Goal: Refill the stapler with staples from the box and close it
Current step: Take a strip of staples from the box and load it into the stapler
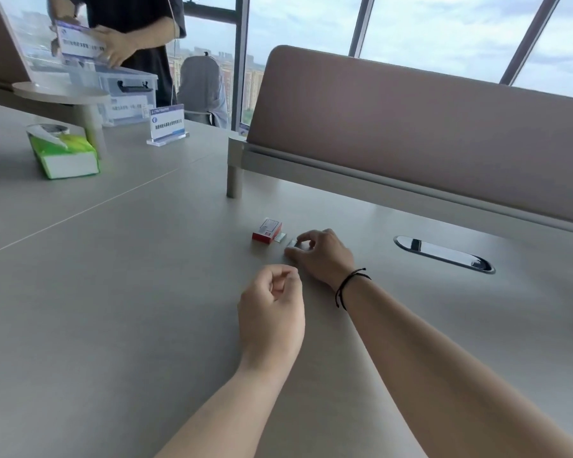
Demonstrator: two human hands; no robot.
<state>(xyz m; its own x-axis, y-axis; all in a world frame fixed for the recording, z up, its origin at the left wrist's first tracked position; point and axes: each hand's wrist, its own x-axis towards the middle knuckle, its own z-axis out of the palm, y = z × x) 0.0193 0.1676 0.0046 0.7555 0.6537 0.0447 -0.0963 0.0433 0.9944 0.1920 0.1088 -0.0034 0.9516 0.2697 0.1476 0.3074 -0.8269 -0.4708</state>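
Right hand [321,256] pinches a thin metal staple strip [293,243], angled far-right, beside the red cardboard box [267,230]; left hand [272,302] curled closed, empty.

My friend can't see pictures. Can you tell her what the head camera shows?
The right hand pinches a small silvery strip on a grey desk, beside a red and white staple box. The left hand rests nearby, loosely curled. No stapler is in view.

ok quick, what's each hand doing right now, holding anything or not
Left hand: loosely curled above the table, nothing visible in it.
Right hand: fingers pinched on a small silvery strip of staples on the table beside the red staple box.
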